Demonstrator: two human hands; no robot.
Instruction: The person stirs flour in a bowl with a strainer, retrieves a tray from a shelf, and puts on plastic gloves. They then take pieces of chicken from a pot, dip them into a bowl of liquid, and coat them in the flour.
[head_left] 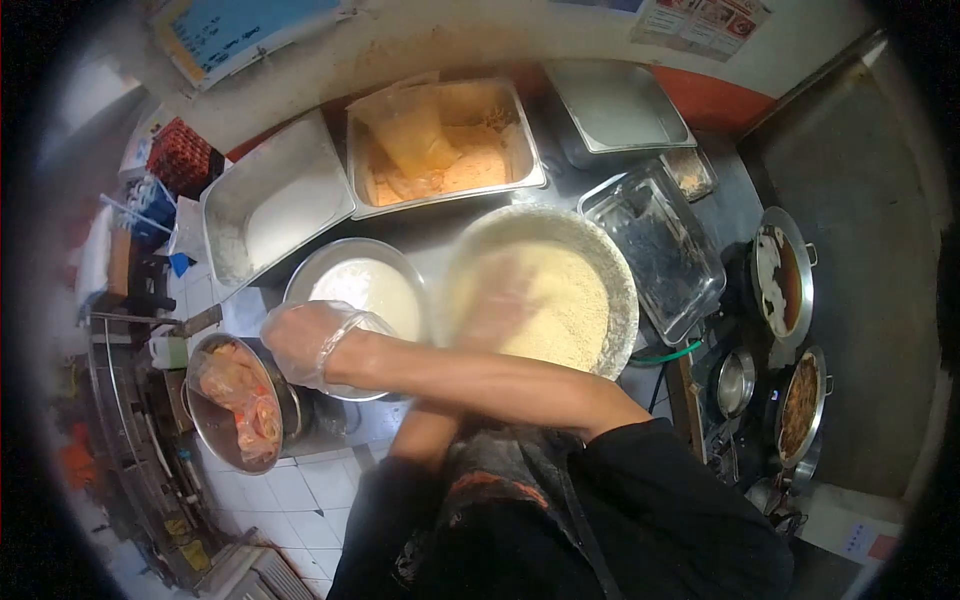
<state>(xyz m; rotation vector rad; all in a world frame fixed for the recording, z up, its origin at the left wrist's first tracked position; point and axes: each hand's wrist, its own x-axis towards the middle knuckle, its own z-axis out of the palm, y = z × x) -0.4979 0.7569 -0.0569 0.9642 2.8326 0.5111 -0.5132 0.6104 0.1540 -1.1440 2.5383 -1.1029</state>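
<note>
My right arm crosses over my left one. My right hand, in a clear plastic glove, is at the left edge of a metal bowl of white batter; its fingers are hidden. Beneath the right forearm, my left hand reaches into a large round bowl of pale yellow crumbs. Motion smears it, so its fingers and anything in them cannot be made out. Left of the gloved hand stands a metal pot with a plastic bag of pinkish food pieces.
Behind the bowls are a pan of white powder, a pan of orange crumbs with a plastic bag in it, and another metal pan. A clear tray lies right. Two pans with dark contents stand farther right.
</note>
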